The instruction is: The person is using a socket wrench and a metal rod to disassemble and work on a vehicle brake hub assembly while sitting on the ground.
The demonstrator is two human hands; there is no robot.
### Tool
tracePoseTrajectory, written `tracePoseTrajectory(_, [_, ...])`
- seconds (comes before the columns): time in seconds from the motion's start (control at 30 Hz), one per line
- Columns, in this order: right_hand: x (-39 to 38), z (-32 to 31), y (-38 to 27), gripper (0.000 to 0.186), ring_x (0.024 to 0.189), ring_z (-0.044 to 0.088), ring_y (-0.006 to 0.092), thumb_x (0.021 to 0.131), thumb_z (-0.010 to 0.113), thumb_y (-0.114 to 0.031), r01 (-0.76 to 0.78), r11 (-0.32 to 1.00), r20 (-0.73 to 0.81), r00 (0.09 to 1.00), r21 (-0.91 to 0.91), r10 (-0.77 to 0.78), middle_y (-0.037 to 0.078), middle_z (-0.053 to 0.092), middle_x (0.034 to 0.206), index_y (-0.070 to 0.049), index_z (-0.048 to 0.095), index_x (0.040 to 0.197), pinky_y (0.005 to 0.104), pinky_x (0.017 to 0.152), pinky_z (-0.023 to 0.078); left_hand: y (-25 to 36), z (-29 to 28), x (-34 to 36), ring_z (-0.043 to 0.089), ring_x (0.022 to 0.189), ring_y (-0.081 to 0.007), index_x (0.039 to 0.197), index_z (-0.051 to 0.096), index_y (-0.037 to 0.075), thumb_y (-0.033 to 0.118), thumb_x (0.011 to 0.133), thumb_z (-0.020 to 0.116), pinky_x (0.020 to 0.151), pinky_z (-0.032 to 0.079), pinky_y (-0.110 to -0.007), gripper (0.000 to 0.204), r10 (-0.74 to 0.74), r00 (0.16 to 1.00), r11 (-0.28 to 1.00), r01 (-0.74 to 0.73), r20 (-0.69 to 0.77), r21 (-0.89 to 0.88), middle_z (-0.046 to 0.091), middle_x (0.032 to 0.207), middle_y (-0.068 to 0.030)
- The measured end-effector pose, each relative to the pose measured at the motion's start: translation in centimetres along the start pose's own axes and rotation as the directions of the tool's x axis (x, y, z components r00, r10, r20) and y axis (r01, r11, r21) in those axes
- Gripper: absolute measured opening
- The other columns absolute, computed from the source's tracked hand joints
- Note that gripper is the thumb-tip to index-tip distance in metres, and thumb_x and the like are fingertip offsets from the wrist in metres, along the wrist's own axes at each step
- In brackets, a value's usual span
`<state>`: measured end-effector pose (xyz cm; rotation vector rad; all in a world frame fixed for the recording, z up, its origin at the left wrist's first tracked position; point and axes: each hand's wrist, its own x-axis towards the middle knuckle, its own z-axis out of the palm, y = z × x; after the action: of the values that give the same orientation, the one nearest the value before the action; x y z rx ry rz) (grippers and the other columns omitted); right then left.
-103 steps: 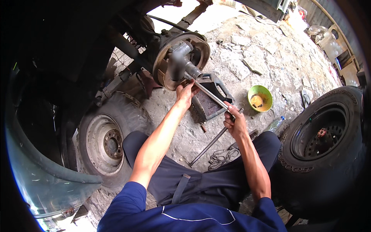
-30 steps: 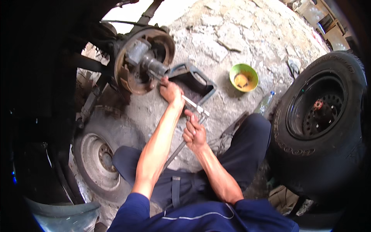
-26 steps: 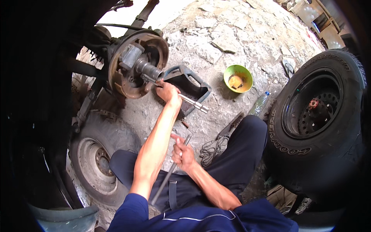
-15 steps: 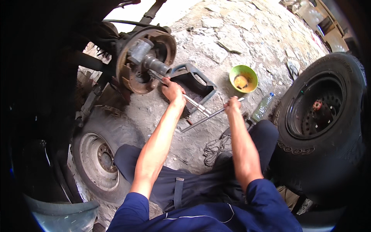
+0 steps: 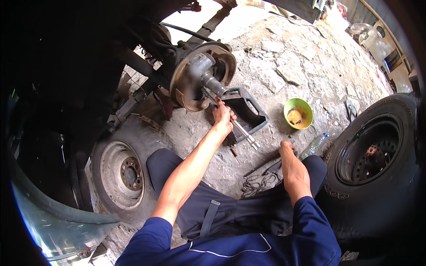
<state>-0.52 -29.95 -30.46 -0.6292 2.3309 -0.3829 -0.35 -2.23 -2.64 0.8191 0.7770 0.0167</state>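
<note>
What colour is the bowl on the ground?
The bowl is bright green, clearest in the head view.

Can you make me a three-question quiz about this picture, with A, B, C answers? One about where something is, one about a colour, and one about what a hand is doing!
1. Where is the green bowl?
A. on the stone ground beside the black tray
B. on top of the tyre
C. on the person's lap

2. What colour is the person's sleeve?
A. red
B. blue
C. white

3. What is the left hand doing?
A. lying open and flat
B. waving in the air
C. gripping a metal bar

Answers: 1 A, it sits on the ground right of the tray. 2 B, both sleeves are blue. 3 C, the fingers wrap the bar near the hub.
</note>
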Motion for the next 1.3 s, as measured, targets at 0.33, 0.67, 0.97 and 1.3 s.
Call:
tracePoseTrajectory(0.33, [-1.2,-5.3,-4.1,0.070,0.114,0.052,0.0299,0.087,0.045,-0.061,0.861,0.369,0.800,0.480,-0.351,-0.359,0.016,0.056,0.120,-0.002,0.054,0.123,0.0454,0.096,0.042,-1.6,1.4,0.2,0.029,0.041,-0.0089,0.091,0.036,0.016,0.048,0.097,0.041,0.037,0.026,-0.025,0.033,-0.031,0.999,0.995,0.035,0.041,-0.092,0.031,0.058,0.0022])
tracePoseTrajectory(0.67, [-16.5,-23.6,-0.9,0.038,0.038,0.042,0.0075,0.098,0.046,-0.037,0.723,0.654,0.447,-0.520,-0.224,0.728,0.003,0.054,0.064,-0.002,0.054,0.108,0.0197,0.031,0.033,-1.5,1.2,0.3,0.024,0.036,-0.0080,0.082,0.039,0.018,0.046,0.098,0.037,0.034,0.021,-0.024,0.033,0.002,0.997,0.985,0.012,0.079,-0.170,0.031,0.053,0.0034])
tracePoseTrajectory(0.97, [-18.6,-26.7,-1.4,0.021,0.037,0.030,0.0035,0.094,0.056,-0.021,0.852,0.516,0.641,-0.446,0.090,0.625,-0.005,0.034,0.057,-0.008,0.053,0.110,0.0223,0.031,0.022,-0.6,0.6,-0.4,0.025,0.037,-0.0081,0.071,0.039,0.019,0.033,0.098,0.032,0.036,0.022,-0.026,0.032,-0.045,0.991,0.980,0.069,0.127,-0.187,0.030,0.051,0.0045])
tracePoseTrajectory(1.3, [-18.4,-25.6,-0.2,0.032,0.063,0.065,0.0377,0.084,0.051,-0.007,0.605,-0.263,0.659,-0.707,0.752,0.256,0.027,0.063,0.075,0.001,0.045,0.114,0.0478,0.053,0.050,-1.3,0.1,0.9,0.015,0.036,-0.0093,0.060,0.035,0.018,0.054,0.095,0.033,0.033,0.015,-0.026,0.050,-0.047,0.946,0.931,0.157,0.320,-0.330,0.018,0.047,0.0056])
